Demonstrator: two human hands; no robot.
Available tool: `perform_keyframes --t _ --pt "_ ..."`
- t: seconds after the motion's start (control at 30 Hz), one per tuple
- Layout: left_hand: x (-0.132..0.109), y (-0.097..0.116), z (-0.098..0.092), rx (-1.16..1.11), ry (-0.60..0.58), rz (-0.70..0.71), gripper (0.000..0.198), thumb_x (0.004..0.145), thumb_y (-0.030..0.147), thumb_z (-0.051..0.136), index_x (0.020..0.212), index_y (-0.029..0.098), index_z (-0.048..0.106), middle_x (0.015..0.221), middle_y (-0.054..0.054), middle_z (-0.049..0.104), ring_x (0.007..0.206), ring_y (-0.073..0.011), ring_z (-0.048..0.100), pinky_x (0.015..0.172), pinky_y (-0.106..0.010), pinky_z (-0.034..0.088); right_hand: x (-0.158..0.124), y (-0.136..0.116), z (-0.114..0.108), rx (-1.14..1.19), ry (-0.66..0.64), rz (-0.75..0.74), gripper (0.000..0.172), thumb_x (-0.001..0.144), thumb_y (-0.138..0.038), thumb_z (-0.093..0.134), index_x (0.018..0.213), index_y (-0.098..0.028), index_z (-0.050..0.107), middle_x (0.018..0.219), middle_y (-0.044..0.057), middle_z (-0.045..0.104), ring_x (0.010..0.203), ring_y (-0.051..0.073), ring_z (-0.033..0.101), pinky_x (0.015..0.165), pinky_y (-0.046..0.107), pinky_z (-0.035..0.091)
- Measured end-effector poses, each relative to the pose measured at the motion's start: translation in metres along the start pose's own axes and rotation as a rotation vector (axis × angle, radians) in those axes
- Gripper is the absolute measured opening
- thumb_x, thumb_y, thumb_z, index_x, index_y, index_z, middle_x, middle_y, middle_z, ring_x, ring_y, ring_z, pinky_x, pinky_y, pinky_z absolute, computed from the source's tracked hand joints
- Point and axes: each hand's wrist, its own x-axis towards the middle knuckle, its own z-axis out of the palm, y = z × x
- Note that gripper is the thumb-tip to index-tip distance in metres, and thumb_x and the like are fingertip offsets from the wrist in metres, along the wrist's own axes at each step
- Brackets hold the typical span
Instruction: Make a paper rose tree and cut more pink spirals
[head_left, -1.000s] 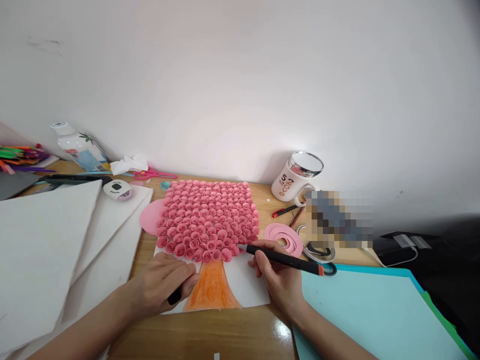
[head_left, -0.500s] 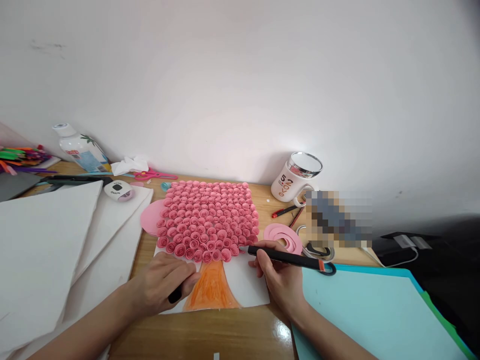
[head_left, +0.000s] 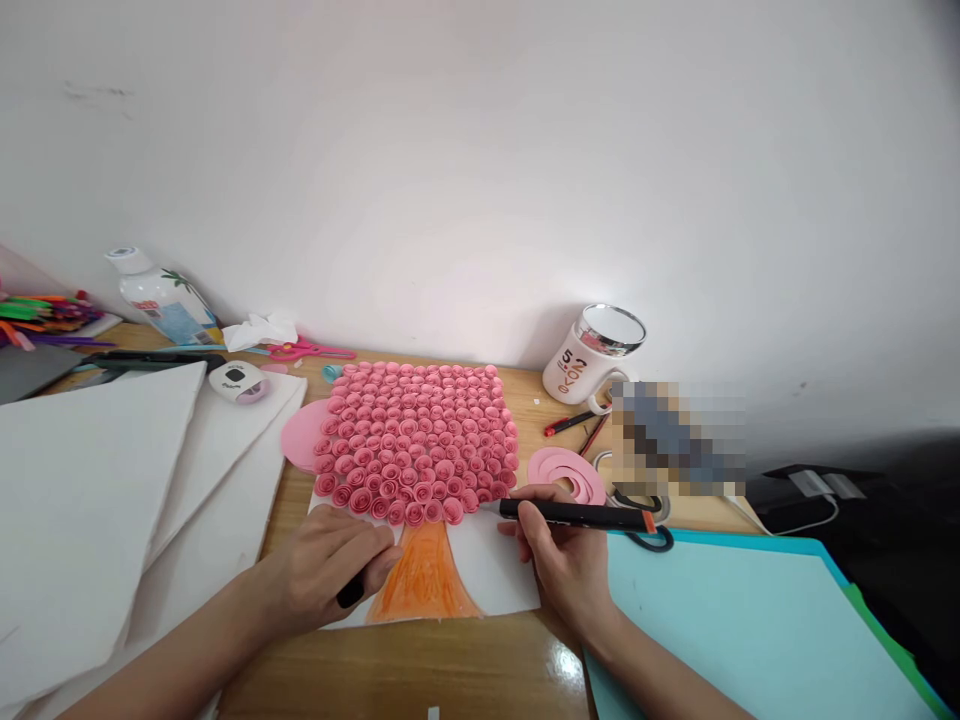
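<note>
Right hand (head_left: 566,565): fingers closed around a black marker (head_left: 577,515), gripped towards the tip end. The barrel lies almost level and points left, with an orange band at its right end. The tip sits at the lower right edge of the paper roses (head_left: 416,440), over the white sheet (head_left: 491,570). Cannot tell whether it touches the paper.

Left hand (head_left: 322,570): palm down on the sheet's near-left part, fingers curled around a small black cap (head_left: 349,594). The orange trunk (head_left: 424,580) lies between the two hands. The sheet lies flat on the wooden surface (head_left: 405,670), towards its near edge.

Handling, judged:
- Marker: light, rigid and smooth. A grip close to the tip gives the most control.
- Sheet: thin, and likely to slide unless pinned at a bare margin.
- Roses: look soft and crushable. Hold by the sheet's margins, not the blooms.
</note>
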Motion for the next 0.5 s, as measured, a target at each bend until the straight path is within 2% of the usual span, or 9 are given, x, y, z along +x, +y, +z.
perform_keyframes --t 0.17,0.23,0.33,0.5 --pt "0.008 0.003 -0.001 0.086 0.054 0.011 0.019 0.085 0.007 0.045 0.098 0.016 0.056 0.059 0.002 0.060 0.050 -0.0101 0.055 0.049 -0.021 0.041 0.000 -0.003 0.001 -0.002 0.009 0.002 0.028 0.079 -0.047 0.060 0.081 -0.019 0.059 0.048 -0.003 0.054 0.042 0.015 0.058 0.039 0.025 0.051" --pt "0.013 0.005 0.000 0.139 -0.008 0.004 0.027 0.085 0.006 0.041 0.107 0.015 0.055 0.063 0.001 0.060 0.054 -0.0112 0.056 0.051 -0.021 0.043 0.001 -0.004 0.001 -0.004 0.015 0.009 0.029 0.078 -0.048 0.061 0.081 -0.019 0.059 0.048 -0.003 0.054 0.042 0.016 0.060 0.039 0.026 0.051" --pt "0.023 0.008 0.002 0.221 -0.177 0.020 0.038 0.084 0.001 0.034 0.116 0.011 0.052 0.062 0.001 0.058 0.052 -0.0124 0.054 0.047 -0.023 0.041 0.002 -0.005 0.001 -0.004 0.017 0.013 0.032 0.078 -0.050 0.060 0.081 -0.018 0.059 0.050 -0.003 0.055 0.041 0.015 0.059 0.038 0.025 0.050" --pt "0.045 0.014 0.009 0.283 -0.345 0.068 0.045 0.074 -0.006 0.032 0.111 0.011 0.052 0.056 0.003 0.054 0.044 -0.0135 0.048 0.039 -0.026 0.029 0.001 -0.003 0.000 -0.023 0.005 0.030 0.033 0.079 -0.050 0.059 0.080 -0.018 0.060 0.060 0.001 0.061 0.044 0.014 0.059 0.038 0.024 0.049"
